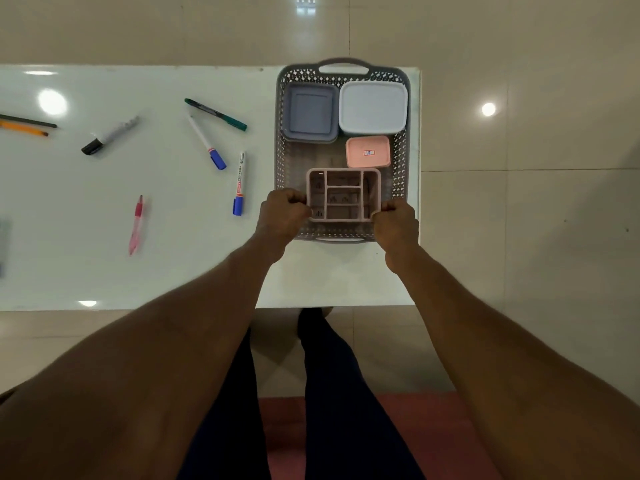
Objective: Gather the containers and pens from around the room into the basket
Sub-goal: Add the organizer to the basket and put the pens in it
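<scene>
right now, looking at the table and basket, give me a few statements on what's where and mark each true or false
1. Both hands hold the pink divided organiser, the left hand on its left side and the right hand on its right. True.
2. The grey basket holds no lidded containers. False: three lie inside, a grey-blue one, a white one and a small pink one.
3. All pens are already in the basket. False: they lie on the white table, among them the green pen and the pink pen.
4. The small pink container bears a label. True.
</scene>
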